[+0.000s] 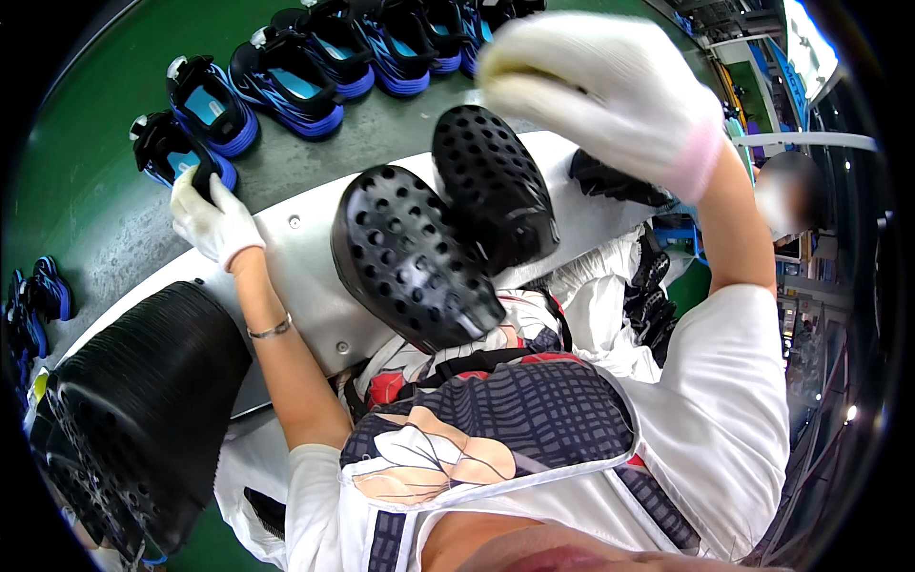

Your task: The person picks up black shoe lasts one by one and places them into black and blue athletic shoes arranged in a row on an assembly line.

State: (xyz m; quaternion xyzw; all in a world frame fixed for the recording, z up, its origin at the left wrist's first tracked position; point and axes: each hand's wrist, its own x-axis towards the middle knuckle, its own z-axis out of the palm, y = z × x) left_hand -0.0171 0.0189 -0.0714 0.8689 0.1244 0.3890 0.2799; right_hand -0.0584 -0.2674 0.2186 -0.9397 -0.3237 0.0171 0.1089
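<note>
My left hand (214,221), in a white glove, has its fingers closed on the black heel collar of a black-and-blue sneaker (172,151) at the near end of a row. My right hand (600,95), gloved in white too, is raised at the upper right, fingers curled together and slightly blurred; whatever may be in them is hidden. Between my arms, two black shoe-shaped shells with round holes, a nearer one (410,250) and a farther one (491,176), stand at the silver metal edge (295,253). The sneakers have light-blue insoles and blue-purple soles.
Several more sneakers (286,81) line the green table (105,205). A large black ridged, perforated piece (157,372) stands at the lower left. Other sneakers (43,291) lie at the far left. A dark object (610,179) sits below my right wrist. Another person (786,195) is at the right.
</note>
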